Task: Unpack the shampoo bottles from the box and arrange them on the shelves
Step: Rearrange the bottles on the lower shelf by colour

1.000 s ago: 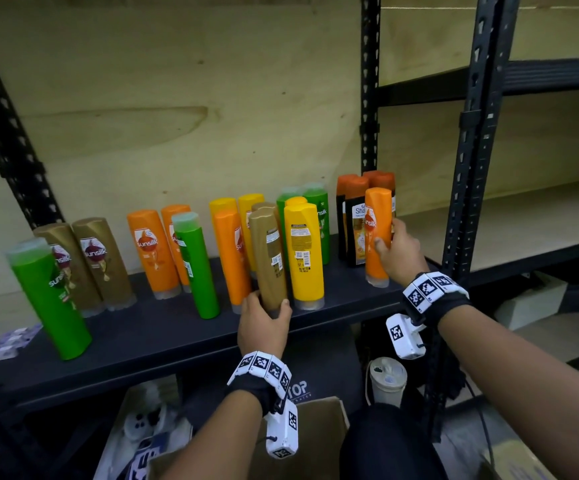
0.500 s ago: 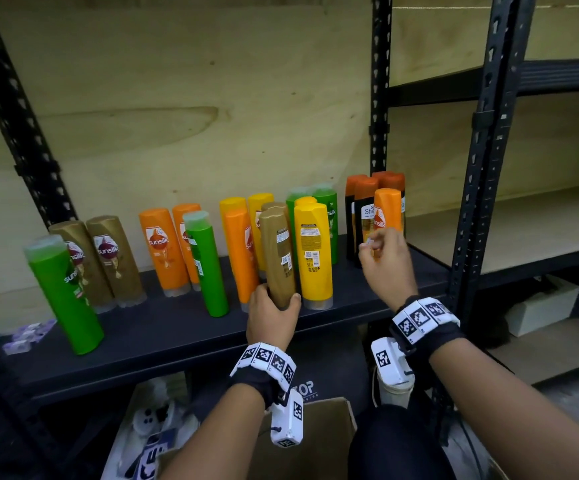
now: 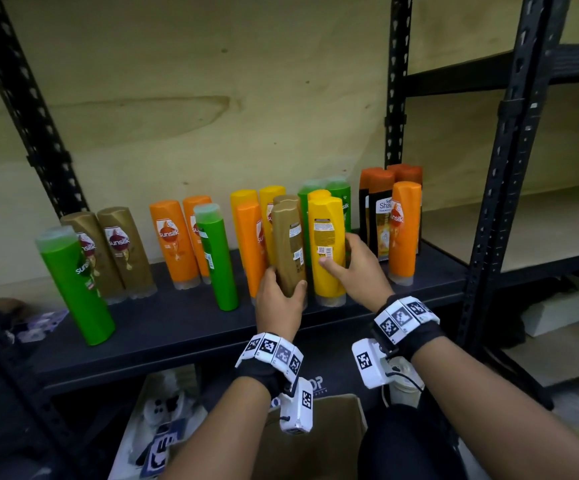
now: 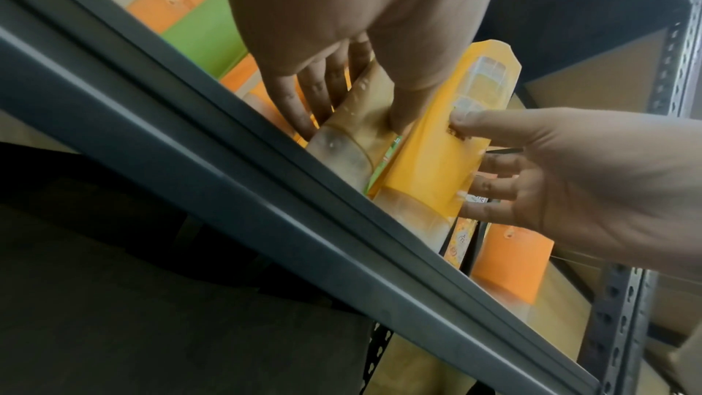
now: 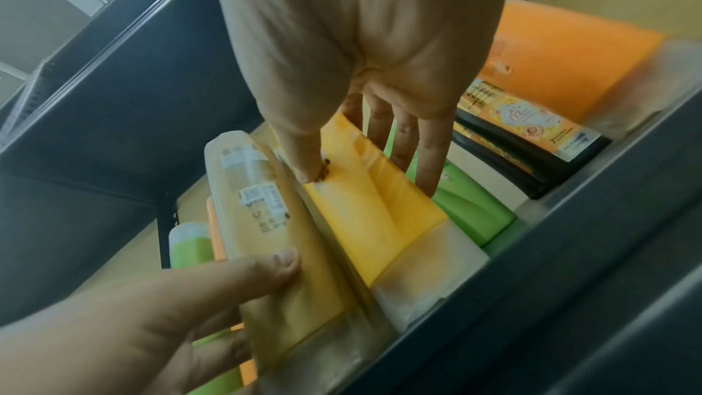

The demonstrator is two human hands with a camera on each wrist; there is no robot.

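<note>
Many shampoo bottles stand on the dark shelf (image 3: pixel 177 323). My left hand (image 3: pixel 283 291) grips a gold bottle (image 3: pixel 288 244) low down, thumb on its right side; in the left wrist view the fingers (image 4: pixel 304 101) wrap its far side by the clear cap (image 4: pixel 338 152). My right hand (image 3: pixel 341 258) holds the yellow bottle (image 3: pixel 328 237) just to the right, thumb on the back label, fingers behind it. In the right wrist view the yellow bottle (image 5: pixel 372 215) and the gold bottle (image 5: pixel 273 221) touch side by side. An open cardboard box (image 3: pixel 315 441) sits below.
Left of the hands stand a green bottle (image 3: pixel 217 258), orange bottles (image 3: pixel 174 240), two gold bottles (image 3: pixel 111 251) and a green bottle (image 3: pixel 73 282) near the front edge. An orange bottle (image 3: pixel 404 230) and dark bottles (image 3: pixel 381 216) stand right. A black upright (image 3: pixel 495 202) bounds the bay.
My right hand let go of the orange bottle at the right and moved left onto the yellow bottle. My left hand has kept its hold on the gold bottle.
</note>
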